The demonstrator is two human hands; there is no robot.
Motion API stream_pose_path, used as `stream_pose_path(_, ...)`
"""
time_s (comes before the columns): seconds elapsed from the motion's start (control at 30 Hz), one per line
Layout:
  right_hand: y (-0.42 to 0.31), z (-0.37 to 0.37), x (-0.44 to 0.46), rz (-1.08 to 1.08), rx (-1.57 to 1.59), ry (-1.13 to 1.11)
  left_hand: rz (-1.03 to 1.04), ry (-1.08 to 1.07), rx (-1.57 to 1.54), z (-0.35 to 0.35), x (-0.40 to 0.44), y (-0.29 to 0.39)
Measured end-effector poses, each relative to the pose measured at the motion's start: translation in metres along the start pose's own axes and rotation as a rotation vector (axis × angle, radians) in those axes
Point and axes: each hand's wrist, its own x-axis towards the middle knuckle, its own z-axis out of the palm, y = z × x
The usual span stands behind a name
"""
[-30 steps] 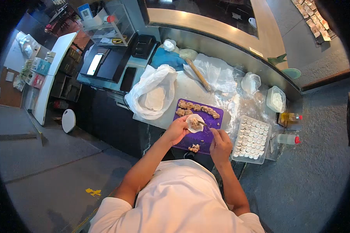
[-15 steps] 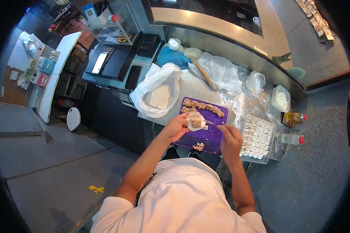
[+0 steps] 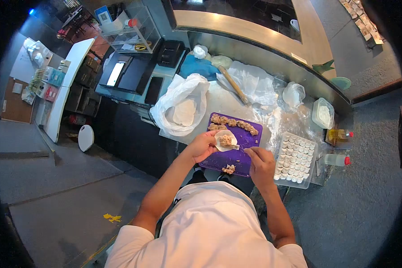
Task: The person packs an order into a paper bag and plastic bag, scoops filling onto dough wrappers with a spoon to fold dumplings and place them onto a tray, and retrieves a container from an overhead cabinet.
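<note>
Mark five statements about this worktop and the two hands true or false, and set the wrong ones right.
1. The left hand holds a round wrapper with filling on it. True.
2. The purple board has nothing on it. False: clumps lie on it.
3. The right hand holds a slim tool. True.
4. The tray of white pieces stands left of the board. False: it stands to the right.
5. A wooden rod lies beyond the board. True.

We're looking from the wearer's head, facing forward and steeply down over the white shirt [image 3: 210,223], the floury surface [image 3: 198,129] mid-distance; there's just this one view.
</note>
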Motion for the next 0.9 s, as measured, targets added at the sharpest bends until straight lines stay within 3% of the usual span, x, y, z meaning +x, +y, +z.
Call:
stream_pose_path(0.23,-0.014,0.002,0.005,0.019,0.022,-0.050,0.013,-0.041,0.048,0.004,-0.002,0.000)
stream_pose_path(0.43,-0.012,0.000,0.004,0.134,0.080,0.083,0.026,-0.016,0.049,0.004,-0.009,0.001)
stream_pose_path(0.53,-0.006,0.010,0.004,0.109,0.156,0.036,0.026,-0.007,0.035,0.004,-0.010,0.001)
stream_pose_path(0.63,-0.007,0.014,0.002,0.235,0.282,0.136,0.036,0.033,0.026,0.000,-0.009,0.002)
stream_pose_path(0.73,0.032,0.030,-0.024,0.523,0.503,0.141,0.080,0.088,0.019,-0.009,-0.013,0.001)
stream_pose_path(0.9,0.140,0.130,-0.088,0.561,0.228,0.015,0.094,0.118,0.065,0.006,-0.025,0.013)
